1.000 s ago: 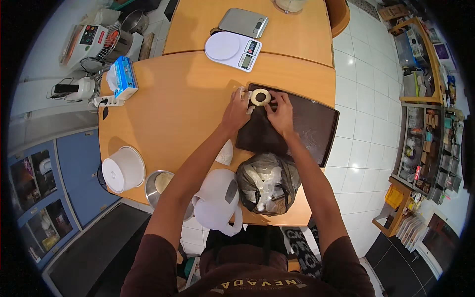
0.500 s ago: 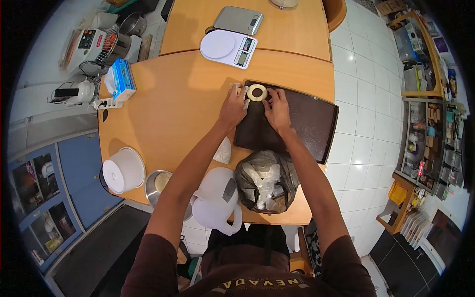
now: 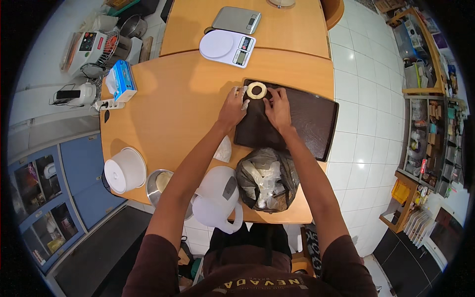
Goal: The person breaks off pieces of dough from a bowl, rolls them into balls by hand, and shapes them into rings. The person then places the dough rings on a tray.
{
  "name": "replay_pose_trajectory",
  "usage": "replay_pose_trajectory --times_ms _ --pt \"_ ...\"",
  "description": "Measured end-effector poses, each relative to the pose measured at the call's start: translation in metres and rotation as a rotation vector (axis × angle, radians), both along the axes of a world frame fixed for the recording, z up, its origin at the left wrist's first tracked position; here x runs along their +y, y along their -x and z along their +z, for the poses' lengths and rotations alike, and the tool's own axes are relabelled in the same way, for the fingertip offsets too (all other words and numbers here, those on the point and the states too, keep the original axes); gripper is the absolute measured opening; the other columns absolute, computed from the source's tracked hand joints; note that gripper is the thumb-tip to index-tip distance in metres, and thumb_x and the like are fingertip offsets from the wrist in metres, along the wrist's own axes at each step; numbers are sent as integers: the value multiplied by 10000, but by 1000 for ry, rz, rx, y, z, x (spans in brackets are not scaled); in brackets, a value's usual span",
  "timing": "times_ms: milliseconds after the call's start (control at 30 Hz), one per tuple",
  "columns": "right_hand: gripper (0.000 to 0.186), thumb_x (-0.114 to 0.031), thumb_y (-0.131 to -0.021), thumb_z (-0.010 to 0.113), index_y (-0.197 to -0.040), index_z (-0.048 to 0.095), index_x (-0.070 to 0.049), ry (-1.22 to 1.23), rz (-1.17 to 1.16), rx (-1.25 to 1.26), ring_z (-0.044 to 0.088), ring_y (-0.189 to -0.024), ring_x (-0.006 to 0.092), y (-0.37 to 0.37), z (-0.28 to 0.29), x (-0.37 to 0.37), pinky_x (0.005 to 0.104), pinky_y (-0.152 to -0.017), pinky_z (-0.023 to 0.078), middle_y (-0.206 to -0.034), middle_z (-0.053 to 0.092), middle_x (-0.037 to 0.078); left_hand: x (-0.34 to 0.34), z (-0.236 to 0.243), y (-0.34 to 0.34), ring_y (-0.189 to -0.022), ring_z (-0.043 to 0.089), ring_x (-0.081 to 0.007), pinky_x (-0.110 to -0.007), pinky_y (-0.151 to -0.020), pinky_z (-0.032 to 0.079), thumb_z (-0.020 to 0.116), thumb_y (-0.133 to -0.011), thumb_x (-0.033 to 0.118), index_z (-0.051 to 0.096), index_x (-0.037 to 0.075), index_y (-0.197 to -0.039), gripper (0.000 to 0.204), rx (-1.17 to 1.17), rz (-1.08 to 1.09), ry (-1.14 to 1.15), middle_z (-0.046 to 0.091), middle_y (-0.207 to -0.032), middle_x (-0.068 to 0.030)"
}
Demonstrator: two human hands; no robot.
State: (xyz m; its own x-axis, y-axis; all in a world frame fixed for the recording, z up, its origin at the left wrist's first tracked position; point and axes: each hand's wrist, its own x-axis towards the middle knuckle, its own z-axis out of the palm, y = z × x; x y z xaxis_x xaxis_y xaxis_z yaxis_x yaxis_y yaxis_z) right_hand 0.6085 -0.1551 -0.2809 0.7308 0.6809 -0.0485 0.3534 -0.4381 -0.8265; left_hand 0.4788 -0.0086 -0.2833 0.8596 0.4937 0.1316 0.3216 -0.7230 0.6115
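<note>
A pale dough ring (image 3: 257, 96) is at the far left corner of a dark baking tray (image 3: 309, 121), with dark tray showing through its hole. My left hand (image 3: 232, 107), apparently in a clear glove, has its fingers closed against the ring's left side. On the opposite side, the bent fingers and thumb of my right hand (image 3: 278, 107) hold the ring's right edge. Whether the ring rests on the tray or is slightly raised, I cannot tell.
Nearer me stand a black plastic bag (image 3: 245, 183) with clear plastic in it, a white jug (image 3: 213, 198), a metal bowl (image 3: 152, 189) and a white lidded tub (image 3: 133, 168). Beyond are a white scale (image 3: 216, 44), a grey scale (image 3: 232, 19) and a tissue box (image 3: 123, 81).
Both hands stay around the dough ring in almost the same place. The ring's hole looks slightly wider than before.
</note>
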Motion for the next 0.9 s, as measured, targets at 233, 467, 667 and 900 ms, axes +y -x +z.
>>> replay_pose_trajectory --times_ms 233,467,667,900 --pt "397 -72 -929 695 -1310 607 0 -38 -9 -58 669 -975 348 5 8 -35 449 -895 552 -1218 550 198 -1 28 23 -1217 568 -473 -496 -1033 497 690 -959 158 490 -7 -1459 564 5 -96 -73 515 -1366 -302" --pt "359 -103 -954 675 -1289 627 18 -99 -98 -102 647 -1006 348 35 80 -105 439 -924 533 -1172 593 202 -26 140 69 -1144 634 -361 -424 -977 542 669 -969 100 459 41 -1507 580 58 17 276 486 -1431 -255" --pt "333 -108 -955 676 -1261 654 21 -206 -117 -72 652 -1017 342 90 162 -135 433 -938 526 -1148 630 191 -71 196 136 -1053 684 -284 -401 -897 578 661 -951 26 458 38 -1510 595 -185 141 413 525 -1379 -219" --pt "312 -76 -943 696 -1250 683 -22 -164 33 -52 673 -1073 296 151 215 -163 388 -961 514 -1153 669 141 -146 245 201 -1057 684 -200 -348 -886 574 598 -982 -4 480 39 -1489 522 -195 415 618 576 -1410 -107"
